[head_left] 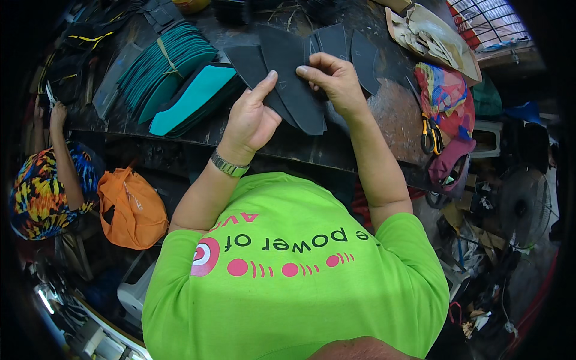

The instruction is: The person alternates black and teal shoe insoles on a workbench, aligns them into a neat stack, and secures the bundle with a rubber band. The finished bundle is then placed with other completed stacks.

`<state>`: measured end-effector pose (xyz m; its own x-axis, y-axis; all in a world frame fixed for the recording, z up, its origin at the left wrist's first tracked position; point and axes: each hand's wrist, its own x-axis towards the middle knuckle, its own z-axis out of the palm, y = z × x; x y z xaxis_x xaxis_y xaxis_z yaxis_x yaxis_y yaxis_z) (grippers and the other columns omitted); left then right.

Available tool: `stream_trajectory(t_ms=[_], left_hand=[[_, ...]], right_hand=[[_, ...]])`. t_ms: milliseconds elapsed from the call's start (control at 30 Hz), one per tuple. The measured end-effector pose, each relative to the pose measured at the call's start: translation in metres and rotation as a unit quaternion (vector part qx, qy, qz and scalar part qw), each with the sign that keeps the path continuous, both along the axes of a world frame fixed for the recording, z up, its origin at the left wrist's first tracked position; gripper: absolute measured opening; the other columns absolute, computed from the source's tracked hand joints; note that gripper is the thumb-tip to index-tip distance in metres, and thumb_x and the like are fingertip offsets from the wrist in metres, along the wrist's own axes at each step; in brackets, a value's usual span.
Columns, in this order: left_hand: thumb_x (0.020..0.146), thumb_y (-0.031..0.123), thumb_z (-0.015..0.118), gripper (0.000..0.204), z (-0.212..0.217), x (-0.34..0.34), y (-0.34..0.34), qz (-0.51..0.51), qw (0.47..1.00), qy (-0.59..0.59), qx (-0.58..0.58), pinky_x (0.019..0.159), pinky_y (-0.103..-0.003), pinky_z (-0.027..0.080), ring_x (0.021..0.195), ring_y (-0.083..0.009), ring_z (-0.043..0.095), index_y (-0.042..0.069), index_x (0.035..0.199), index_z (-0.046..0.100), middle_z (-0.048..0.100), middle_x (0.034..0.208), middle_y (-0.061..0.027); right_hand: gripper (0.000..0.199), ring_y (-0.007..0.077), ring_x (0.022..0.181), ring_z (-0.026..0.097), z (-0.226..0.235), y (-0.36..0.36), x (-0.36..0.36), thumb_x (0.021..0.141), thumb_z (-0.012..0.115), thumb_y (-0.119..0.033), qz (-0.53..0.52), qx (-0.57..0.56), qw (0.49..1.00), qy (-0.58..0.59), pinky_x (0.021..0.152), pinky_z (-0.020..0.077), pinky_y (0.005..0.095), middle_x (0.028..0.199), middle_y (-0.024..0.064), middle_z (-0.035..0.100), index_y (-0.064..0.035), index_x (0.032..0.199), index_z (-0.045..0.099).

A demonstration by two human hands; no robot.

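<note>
Head view: the left hand point(252, 123) has the black pieces point(285, 66) pinched thumb-on-top over the desk point(399, 114), probably so the fanned layers don't slip. The right hand point(336, 81) is at their right side; can't tell if it's really gripping. The teal stack point(180, 54) is tied with a band point(163, 49), I guess to stay neat. Desk's dark and scuffed, scissors point(429, 133) beside a bright cloth point(441, 90), fan point(523, 207) off right, room's cluttered.

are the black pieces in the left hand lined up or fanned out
Fanned out: the black pieces overlap low down, but their tops spread apart.
</note>
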<state>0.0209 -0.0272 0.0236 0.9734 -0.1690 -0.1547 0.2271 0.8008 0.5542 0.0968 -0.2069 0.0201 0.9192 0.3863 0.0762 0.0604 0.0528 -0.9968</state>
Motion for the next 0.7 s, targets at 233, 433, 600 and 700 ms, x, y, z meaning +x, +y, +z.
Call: stream_trajectory(t_ms=[233, 433, 600, 700], left_hand=[[0.111, 0.042, 0.035, 0.058, -0.001, -0.002, -0.001, -0.036, 0.998, 0.018, -0.043, 0.115, -0.050, 0.040, 0.139, -0.0357, 0.047, 0.001, 0.152, 0.037, 0.049, 0.147, -0.0239], [0.110, 0.045, 0.033, 0.061, -0.004, -0.011, 0.003, -0.064, 0.997, 0.012, -0.043, 0.115, -0.050, 0.040, 0.139, -0.0364, 0.046, 0.001, 0.153, 0.034, 0.048, 0.147, -0.0255], [0.110, 0.045, 0.034, 0.061, -0.012, -0.012, 0.006, -0.082, 0.995, 0.012, -0.060, 0.113, -0.049, 0.043, 0.138, -0.0348, 0.048, 0.001, 0.153, 0.035, 0.049, 0.145, -0.0244], [0.110, 0.044, 0.036, 0.059, -0.015, -0.013, 0.006, -0.098, 0.993, 0.016, -0.066, 0.110, -0.046, 0.046, 0.132, -0.0308, 0.053, 0.002, 0.151, 0.039, 0.054, 0.141, -0.0202]], right_hand=[[0.011, 0.0056, 0.070, 0.062, 0.003, -0.049, 0.034, 0.091, 0.074, -0.006, -0.198, 0.192, 0.961, -0.004, 0.063, 0.0494, 0.0200, 0.085, -0.0010, 0.068, -0.0050, 0.099, 0.067], [0.026, 0.0091, 0.079, 0.067, 0.004, -0.117, 0.052, 0.088, 0.074, 0.002, -0.292, 0.140, 0.946, -0.027, 0.073, 0.0547, 0.0221, 0.094, 0.0046, 0.072, 0.0029, 0.113, 0.068], [0.032, 0.0058, 0.068, 0.060, -0.019, -0.135, 0.061, 0.084, 0.075, 0.002, -0.333, -0.111, 0.937, -0.007, 0.063, 0.0484, 0.0209, 0.080, -0.0009, 0.067, 0.0034, 0.115, 0.070], [0.031, 0.0050, 0.064, 0.055, -0.021, -0.129, 0.054, 0.086, 0.076, -0.003, -0.350, -0.287, 0.888, -0.084, 0.061, 0.0426, 0.0196, 0.075, -0.0043, 0.061, -0.0006, 0.116, 0.071]])
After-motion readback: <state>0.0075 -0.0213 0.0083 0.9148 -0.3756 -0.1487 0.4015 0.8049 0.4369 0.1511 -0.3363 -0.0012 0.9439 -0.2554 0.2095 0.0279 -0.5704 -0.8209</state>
